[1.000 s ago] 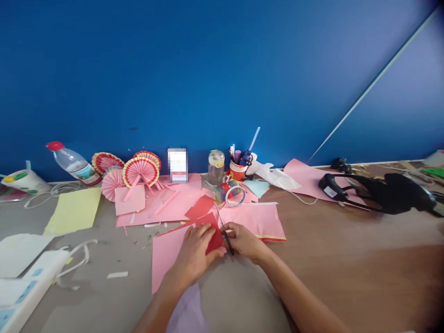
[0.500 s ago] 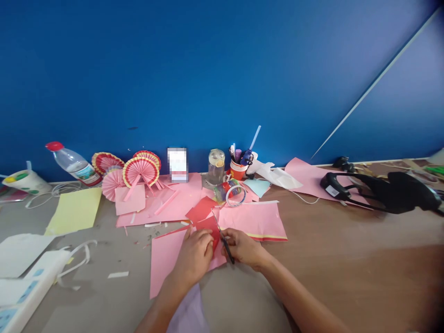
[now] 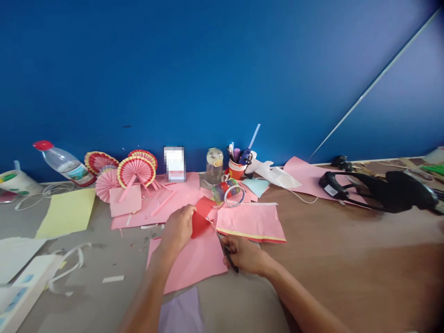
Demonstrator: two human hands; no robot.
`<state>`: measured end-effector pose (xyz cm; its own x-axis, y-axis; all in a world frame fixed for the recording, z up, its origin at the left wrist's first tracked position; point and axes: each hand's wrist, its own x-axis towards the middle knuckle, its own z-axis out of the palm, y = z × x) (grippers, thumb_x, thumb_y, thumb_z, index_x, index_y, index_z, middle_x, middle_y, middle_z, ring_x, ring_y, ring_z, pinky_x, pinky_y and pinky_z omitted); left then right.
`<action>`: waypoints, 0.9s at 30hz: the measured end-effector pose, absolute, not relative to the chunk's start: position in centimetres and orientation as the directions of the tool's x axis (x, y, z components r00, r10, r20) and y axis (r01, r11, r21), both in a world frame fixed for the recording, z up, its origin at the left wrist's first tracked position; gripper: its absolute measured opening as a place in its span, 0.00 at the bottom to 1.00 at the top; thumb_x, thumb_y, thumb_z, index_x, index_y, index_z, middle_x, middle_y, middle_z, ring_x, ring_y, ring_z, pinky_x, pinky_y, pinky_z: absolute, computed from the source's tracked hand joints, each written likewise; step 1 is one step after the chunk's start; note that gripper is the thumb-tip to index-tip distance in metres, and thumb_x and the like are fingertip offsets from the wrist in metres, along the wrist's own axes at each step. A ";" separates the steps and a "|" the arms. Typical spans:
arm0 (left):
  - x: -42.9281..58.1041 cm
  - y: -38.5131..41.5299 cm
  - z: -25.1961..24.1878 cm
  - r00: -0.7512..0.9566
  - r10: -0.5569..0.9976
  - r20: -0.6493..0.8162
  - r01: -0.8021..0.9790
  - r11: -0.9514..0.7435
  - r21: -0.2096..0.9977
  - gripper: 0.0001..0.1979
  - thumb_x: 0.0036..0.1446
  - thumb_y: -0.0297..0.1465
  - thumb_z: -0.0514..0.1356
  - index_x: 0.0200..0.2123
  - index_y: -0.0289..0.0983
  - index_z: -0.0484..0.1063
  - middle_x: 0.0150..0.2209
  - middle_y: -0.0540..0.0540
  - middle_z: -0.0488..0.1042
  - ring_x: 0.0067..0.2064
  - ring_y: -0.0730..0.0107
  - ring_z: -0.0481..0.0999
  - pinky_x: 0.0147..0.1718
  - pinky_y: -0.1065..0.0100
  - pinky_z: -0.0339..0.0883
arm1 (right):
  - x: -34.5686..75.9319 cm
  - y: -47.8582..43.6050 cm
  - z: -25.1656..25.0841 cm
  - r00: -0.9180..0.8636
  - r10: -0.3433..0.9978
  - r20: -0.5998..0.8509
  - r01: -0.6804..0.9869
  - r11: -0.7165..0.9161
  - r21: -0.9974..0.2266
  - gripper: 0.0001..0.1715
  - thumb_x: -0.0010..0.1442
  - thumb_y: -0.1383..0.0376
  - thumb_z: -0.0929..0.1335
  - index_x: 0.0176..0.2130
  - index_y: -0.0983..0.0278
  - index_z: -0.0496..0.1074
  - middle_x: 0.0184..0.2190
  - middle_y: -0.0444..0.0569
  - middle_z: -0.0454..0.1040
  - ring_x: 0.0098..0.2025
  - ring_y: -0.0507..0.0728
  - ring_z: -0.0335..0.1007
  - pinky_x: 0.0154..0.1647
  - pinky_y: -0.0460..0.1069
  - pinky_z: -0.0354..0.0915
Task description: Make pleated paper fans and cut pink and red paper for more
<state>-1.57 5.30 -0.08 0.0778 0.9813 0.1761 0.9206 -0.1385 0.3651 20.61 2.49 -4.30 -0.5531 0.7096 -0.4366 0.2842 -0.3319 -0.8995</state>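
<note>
My left hand (image 3: 178, 230) is closed on a piece of red paper (image 3: 200, 225), pinching it by its left side. Scissors with black handles (image 3: 230, 259) are held in my right hand (image 3: 244, 254), blades pointing away toward the right edge of the red paper. Whether the blades are parted is too blurred to tell. Beneath both hands lies a pink sheet (image 3: 196, 266) on the grey tabletop. Just beyond my right hand is a pink strip of paper (image 3: 249, 219) with a yellow and red border.
Pink paper fans (image 3: 137, 172) stand at the back left by a tilted bottle (image 3: 65, 164) and a phone (image 3: 174, 163). A jar (image 3: 214, 166), tape roll (image 3: 235, 196) and pen cup (image 3: 237, 169) stand centrally. A black strapped device (image 3: 385, 192) lies right; a power strip (image 3: 29, 286) lies left.
My left hand has moved up and left with the red paper, uncovering more of the pink sheet. My right hand and the scissors have shifted slightly toward me, away from the paper's middle.
</note>
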 end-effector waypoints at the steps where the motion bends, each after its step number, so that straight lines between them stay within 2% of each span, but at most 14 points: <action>1: -1.6 5.6 -0.4 0.120 0.966 0.231 0.920 -0.195 0.341 0.14 0.59 0.23 0.45 0.39 0.40 0.68 0.32 0.46 0.75 0.34 0.65 0.74 0.34 0.67 0.63 | 21.0 2.5 -3.8 -0.550 0.720 -0.423 0.334 -0.274 -0.902 0.17 0.44 0.70 0.66 0.38 0.64 0.70 0.24 0.40 0.68 0.26 0.50 0.63 0.25 0.44 0.57; 3: -1.7 6.1 -1.1 0.185 0.932 0.312 0.915 -0.280 0.291 0.16 0.58 0.21 0.45 0.39 0.39 0.69 0.34 0.45 0.74 0.34 0.65 0.73 0.36 0.65 0.64 | 22.0 2.8 -2.5 -0.498 0.776 -0.388 0.490 -0.118 -0.864 0.19 0.46 0.69 0.67 0.41 0.62 0.71 0.26 0.42 0.70 0.27 0.52 0.64 0.26 0.44 0.56; 5: -1.7 6.5 -1.7 0.228 0.909 0.348 0.912 -0.324 0.251 0.17 0.57 0.20 0.45 0.41 0.39 0.70 0.34 0.44 0.72 0.33 0.65 0.71 0.35 0.65 0.64 | 23.1 3.4 -1.0 -0.412 0.845 -0.340 0.666 0.025 -0.746 0.21 0.48 0.67 0.67 0.45 0.59 0.71 0.29 0.44 0.73 0.29 0.54 0.66 0.28 0.45 0.57; 7: -1.6 6.8 -2.3 0.266 0.892 0.364 0.907 -0.360 0.219 0.19 0.57 0.19 0.45 0.43 0.39 0.69 0.35 0.44 0.71 0.32 0.66 0.69 0.35 0.65 0.64 | 24.2 4.0 0.1 -0.403 0.872 -0.276 0.780 0.170 -0.602 0.25 0.51 0.67 0.66 0.50 0.57 0.69 0.37 0.47 0.75 0.35 0.56 0.70 0.33 0.46 0.60; 10: -1.6 7.3 -3.1 0.318 0.854 0.412 0.888 -0.421 0.185 0.20 0.58 0.18 0.44 0.46 0.38 0.68 0.34 0.44 0.70 0.32 0.66 0.68 0.36 0.65 0.64 | 25.3 4.9 0.8 -0.446 0.862 -0.243 0.861 0.338 -0.380 0.30 0.53 0.69 0.64 0.55 0.56 0.66 0.48 0.52 0.73 0.41 0.59 0.71 0.39 0.48 0.61; 12: -1.7 7.6 -3.6 0.306 0.830 0.466 0.886 -0.427 0.179 0.19 0.60 0.20 0.44 0.48 0.37 0.66 0.33 0.44 0.71 0.32 0.65 0.69 0.38 0.64 0.64 | 25.5 5.4 0.7 -0.467 0.847 -0.255 0.871 0.392 -0.297 0.31 0.54 0.68 0.64 0.57 0.55 0.65 0.50 0.52 0.72 0.43 0.60 0.72 0.40 0.49 0.61; 17: -1.7 7.8 -4.4 0.209 0.828 0.520 0.890 -0.382 0.249 0.15 0.64 0.28 0.46 0.52 0.37 0.63 0.35 0.43 0.74 0.36 0.64 0.72 0.44 0.60 0.63 | 25.1 6.5 0.2 -0.352 0.896 -0.271 0.928 0.298 -0.223 0.26 0.58 0.62 0.63 0.56 0.56 0.65 0.44 0.50 0.76 0.42 0.61 0.73 0.37 0.49 0.60; 20: -1.4 7.8 -4.9 0.192 0.834 0.517 0.878 -0.382 0.290 0.13 0.64 0.29 0.46 0.49 0.38 0.64 0.35 0.44 0.74 0.37 0.65 0.73 0.43 0.61 0.64 | 24.9 7.6 0.1 -0.279 0.923 -0.265 0.955 0.239 -0.175 0.25 0.58 0.62 0.63 0.55 0.60 0.66 0.42 0.53 0.76 0.41 0.61 0.73 0.36 0.49 0.60; 24: -1.1 7.7 -5.3 0.190 0.843 0.504 0.864 -0.388 0.322 0.11 0.64 0.28 0.46 0.42 0.39 0.66 0.36 0.44 0.74 0.36 0.65 0.72 0.40 0.63 0.64 | 25.0 9.0 -0.1 -0.377 0.880 -0.289 0.926 0.350 -0.142 0.32 0.54 0.60 0.66 0.58 0.61 0.62 0.48 0.57 0.71 0.44 0.64 0.71 0.40 0.51 0.60; 27: -1.3 7.5 -5.1 0.176 0.841 0.511 0.843 -0.397 0.364 0.11 0.63 0.27 0.46 0.39 0.39 0.67 0.36 0.44 0.73 0.36 0.66 0.71 0.39 0.63 0.64 | 25.1 9.7 -0.4 -0.447 0.836 -0.318 0.895 0.414 -0.167 0.34 0.52 0.58 0.67 0.57 0.60 0.62 0.48 0.57 0.70 0.46 0.64 0.69 0.42 0.52 0.60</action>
<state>-1.28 7.50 -5.14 0.1755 0.8413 0.5113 0.8426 -0.3970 0.3639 25.05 9.74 -0.39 -0.4469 0.8362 -0.3179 0.8946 0.4145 -0.1672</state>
